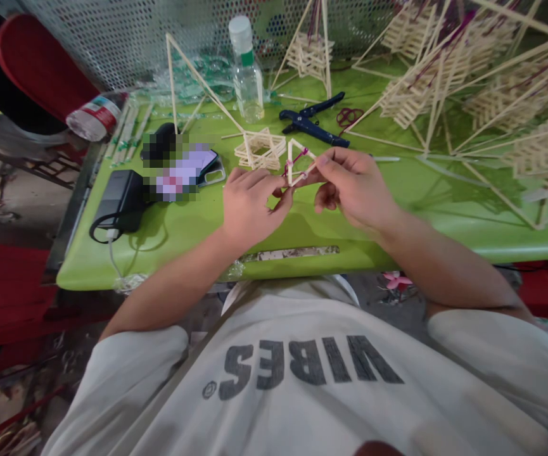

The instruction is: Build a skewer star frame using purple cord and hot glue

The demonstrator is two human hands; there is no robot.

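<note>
Between my hands is a small triangular frame of pale wooden sticks (289, 164), with purple string at its corners. My left hand (254, 202) pinches its lower left corner between thumb and fingers. My right hand (354, 187) grips the right corner with thumb and forefinger, the other fingers curled. Just behind the left hand, a star-shaped stack of wooden sticks (259, 149) lies on the green table (197, 244). Dark blue pliers (312, 120) rest beyond the triangle, jaws towards the left. A loop of dark red string (350, 116) is beside them.
Several finished stick structures (492, 82) fill the table's right side. A clear bottle (249, 76) stands at the back. On the left are a phone (192, 166), a black power bank (120, 199) with a cable and a labelled plastic bottle (94, 119). A speckled strip (287, 253) lies near the front edge.
</note>
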